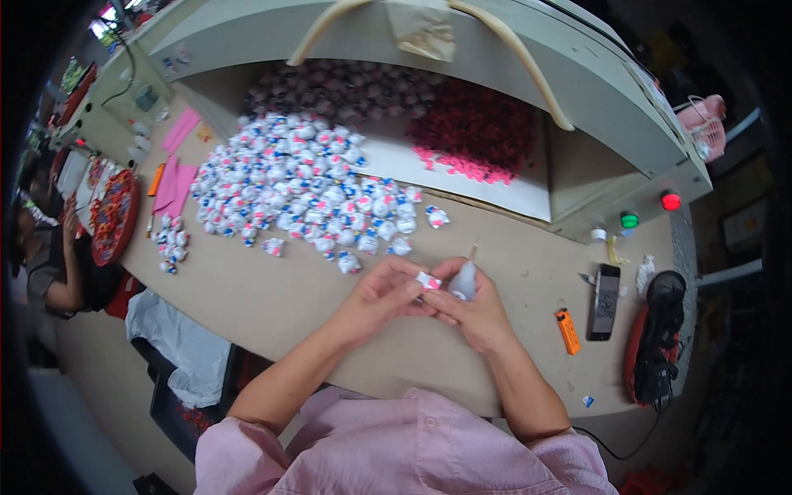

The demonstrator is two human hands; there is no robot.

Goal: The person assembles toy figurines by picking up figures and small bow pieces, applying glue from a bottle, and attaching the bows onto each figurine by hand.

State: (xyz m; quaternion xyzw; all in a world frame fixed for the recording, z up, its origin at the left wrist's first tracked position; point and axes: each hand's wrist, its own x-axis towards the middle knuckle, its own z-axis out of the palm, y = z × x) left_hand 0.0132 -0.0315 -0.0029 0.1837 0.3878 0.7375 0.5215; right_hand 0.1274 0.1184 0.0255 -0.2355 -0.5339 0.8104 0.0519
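Observation:
My left hand [381, 299] pinches a small white figurine with pink and blue marks [428, 281] between thumb and fingers. My right hand [474, 312] touches the same piece and holds a small grey squeeze bottle [464, 280] with a thin nozzle pointing up. Both hands meet over the tan worktable [272, 305]. Just beyond them spreads a big pile of similar white figurines [305, 190].
A heap of pink pieces [474, 136] lies on the belt inside a grey machine [594, 99]. To the right lie an orange lighter [568, 331], a black phone [605, 302] and a black-red tool [656, 338]. Another person [49, 264] sits far left by a round red tray [111, 216].

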